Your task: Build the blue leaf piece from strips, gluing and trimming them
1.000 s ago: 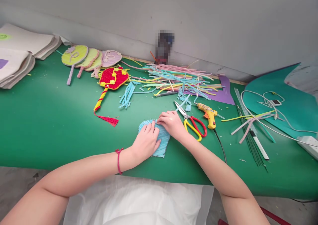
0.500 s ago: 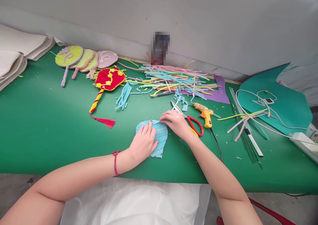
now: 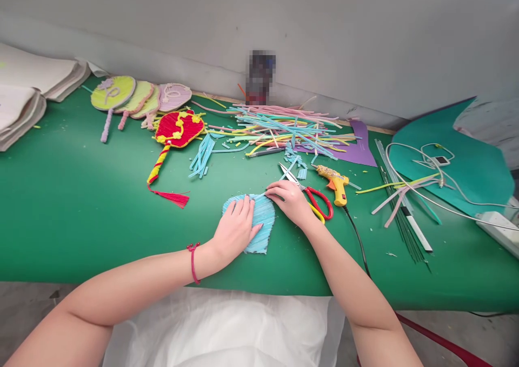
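A light-blue panel [image 3: 263, 224] covered in ridged pipe-cleaner strips lies flat on the green table, its top rounded. My left hand [image 3: 235, 224] rests over the panel's left half, fingers stretched out and pressing on it. At the upper right edge, my right hand [image 3: 286, 197] pinches the end of a thin light-blue pipe cleaner [image 3: 260, 195] lying along the top of the panel. Just beyond that hand are red-and-yellow-handled scissors [image 3: 320, 200], blades partly spread. To their right sits a yellow glue gun [image 3: 335, 185] with its cord running toward the table's front edge.
A heap of coloured pipe cleaners [image 3: 284, 126] lies at the back, with cut blue pieces [image 3: 201, 156] nearby. A red fan with a tassel [image 3: 180, 129] and several pastel fans [image 3: 113, 94] are left. Wires [image 3: 405, 232], a teal sheet [image 3: 478, 156] and a power strip [image 3: 500, 226] stand right.
My left hand's fingers now lie flatter across the panel. My right hand has shifted slightly right and down, its fingertips pinching at the panel's top edge.
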Motion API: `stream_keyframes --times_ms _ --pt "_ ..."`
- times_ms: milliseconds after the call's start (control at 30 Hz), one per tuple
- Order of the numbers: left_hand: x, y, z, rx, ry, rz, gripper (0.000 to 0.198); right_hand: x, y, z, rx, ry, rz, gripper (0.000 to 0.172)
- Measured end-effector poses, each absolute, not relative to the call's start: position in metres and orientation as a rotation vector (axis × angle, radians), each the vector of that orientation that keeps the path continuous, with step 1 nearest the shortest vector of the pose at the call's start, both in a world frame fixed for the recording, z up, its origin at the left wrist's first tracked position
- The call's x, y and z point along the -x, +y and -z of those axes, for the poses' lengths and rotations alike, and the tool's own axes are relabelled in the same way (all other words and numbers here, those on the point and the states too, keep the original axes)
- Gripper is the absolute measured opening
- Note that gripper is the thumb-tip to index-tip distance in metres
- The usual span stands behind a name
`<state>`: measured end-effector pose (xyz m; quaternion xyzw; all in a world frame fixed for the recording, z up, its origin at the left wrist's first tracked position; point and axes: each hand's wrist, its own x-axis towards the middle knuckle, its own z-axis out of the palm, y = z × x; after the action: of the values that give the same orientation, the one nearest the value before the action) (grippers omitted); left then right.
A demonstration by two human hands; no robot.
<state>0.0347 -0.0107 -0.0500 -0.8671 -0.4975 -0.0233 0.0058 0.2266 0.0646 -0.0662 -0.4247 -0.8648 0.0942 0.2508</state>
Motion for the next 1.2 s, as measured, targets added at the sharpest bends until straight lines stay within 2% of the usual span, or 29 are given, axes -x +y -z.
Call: stream_keyframes --times_ms 167,367,500,633,900,1200 --pt "-0.034 -0.010 0.049 2.708 -1.549 0.094 0.056 -0.221 0.052 0.053 1.106 -2.412 -0.156 0.023" --pt "-0.031 -0.011 0.051 2.743 -1.538 0.205 0.051 -0.213 0.041 0.047 0.978 -2.677 -0.300 0.037" --pt "-0.014 0.007 0.048 2.818 -1.528 0.425 0.037 -0.212 0.041 0.050 0.989 -2.684 -0.319 0.037" --pt "0.013 0.039 0.045 2.632 -1.709 0.620 0.033 -0.211 0.040 0.050 1.020 -2.666 -0.317 0.037" --pt "0.027 0.062 0.049 2.754 -1.773 0.852 0.018 -0.211 0.039 0.050 1.051 -2.662 -0.269 0.035" --pt "0.009 0.062 0.061 2.964 -1.704 0.950 0.014 -0.211 0.039 0.052 1.047 -2.648 -0.275 0.036"
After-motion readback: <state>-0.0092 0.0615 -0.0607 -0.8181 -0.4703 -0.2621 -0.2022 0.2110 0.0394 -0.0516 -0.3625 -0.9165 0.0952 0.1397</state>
